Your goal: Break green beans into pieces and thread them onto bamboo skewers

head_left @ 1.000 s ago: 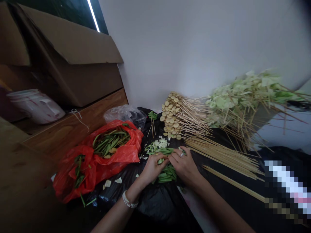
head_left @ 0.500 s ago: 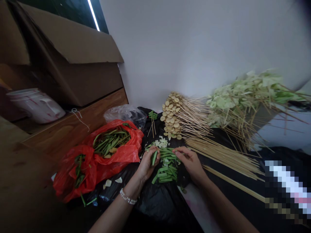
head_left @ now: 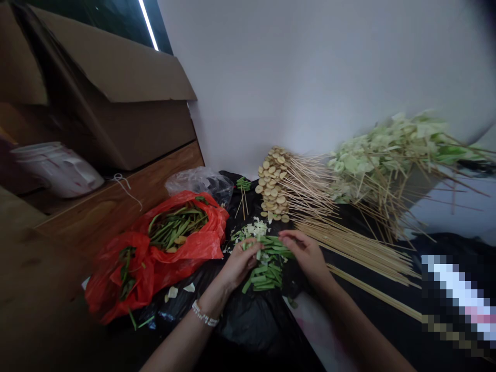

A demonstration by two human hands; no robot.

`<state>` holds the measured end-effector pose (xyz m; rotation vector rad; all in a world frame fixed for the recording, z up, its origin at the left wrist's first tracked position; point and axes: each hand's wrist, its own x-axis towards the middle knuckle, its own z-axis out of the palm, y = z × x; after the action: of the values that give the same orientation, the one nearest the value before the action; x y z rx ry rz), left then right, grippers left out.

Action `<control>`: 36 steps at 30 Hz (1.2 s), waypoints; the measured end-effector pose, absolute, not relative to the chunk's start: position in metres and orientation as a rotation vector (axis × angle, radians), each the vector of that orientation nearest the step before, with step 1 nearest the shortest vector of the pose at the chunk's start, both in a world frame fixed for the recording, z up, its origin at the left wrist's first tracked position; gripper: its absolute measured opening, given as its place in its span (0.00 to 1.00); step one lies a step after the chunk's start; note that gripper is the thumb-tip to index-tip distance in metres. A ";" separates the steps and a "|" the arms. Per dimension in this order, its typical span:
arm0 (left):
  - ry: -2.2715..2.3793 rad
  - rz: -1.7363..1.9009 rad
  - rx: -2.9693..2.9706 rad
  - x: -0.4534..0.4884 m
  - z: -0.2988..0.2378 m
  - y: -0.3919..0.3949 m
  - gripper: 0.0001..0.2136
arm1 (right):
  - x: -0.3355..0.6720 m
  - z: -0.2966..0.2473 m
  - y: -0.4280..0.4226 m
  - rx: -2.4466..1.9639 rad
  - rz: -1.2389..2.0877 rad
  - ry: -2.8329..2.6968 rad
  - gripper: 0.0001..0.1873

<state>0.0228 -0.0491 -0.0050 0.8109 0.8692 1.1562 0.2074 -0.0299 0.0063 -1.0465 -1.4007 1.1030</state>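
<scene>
Cut green bean pieces [head_left: 266,277] lie in a pile on black plastic sheeting [head_left: 248,330] in front of me. My left hand [head_left: 243,262], with a beaded bracelet at its wrist, is closed around a few green bean pieces at the pile's left side. Across from it, my right hand [head_left: 307,254] has its fingers curled and pressed on the right ends of the upper pieces. More pieces bridge the space between both hands. Pale chopped scraps [head_left: 253,228] sit just beyond my left hand. Farther back are small skewers of green bean pieces [head_left: 243,184].
A red plastic bag [head_left: 211,248] of long green beans [head_left: 182,225] stands left. Skewered potato-like slices [head_left: 273,181] and bare bamboo sticks [head_left: 360,248] lie right, with leafy cabbage skewers [head_left: 391,144] behind. A cardboard box [head_left: 147,129] and a white jug [head_left: 58,168] are at left.
My left hand has moved slightly right and turned over toward the upper bean pieces. My right hand has shifted a little right, and the upper pieces have moved between the hands.
</scene>
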 end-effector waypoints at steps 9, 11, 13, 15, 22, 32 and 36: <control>0.536 1.120 0.199 0.010 0.002 -0.040 0.05 | 0.233 -0.020 -0.008 -1.239 0.562 -1.830 0.08; 0.563 1.124 0.169 0.010 0.003 -0.041 0.03 | 0.231 -0.025 -0.009 -1.269 0.367 -2.000 0.08; 0.581 1.128 0.185 0.010 0.003 -0.041 0.09 | 0.228 -0.026 -0.011 -1.329 0.194 -2.131 0.07; 0.591 1.136 0.229 0.009 0.002 -0.041 0.15 | 0.224 -0.023 -0.014 -1.397 0.077 -2.234 0.08; 0.664 1.187 0.247 0.009 0.003 -0.040 0.10 | 0.220 -0.019 -0.019 -1.474 -0.068 -2.377 0.05; 0.633 1.255 0.159 0.007 0.000 -0.037 0.01 | 0.225 -0.020 -0.014 -1.317 0.269 -2.052 0.08; 0.624 1.279 0.356 0.008 -0.004 -0.038 0.08 | 0.218 -0.014 -0.020 -1.169 0.405 -2.059 0.08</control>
<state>0.0081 -0.0383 -0.0039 0.3557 0.6238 1.2789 0.2184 -0.0203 -0.0140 -1.1690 -2.0592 0.4052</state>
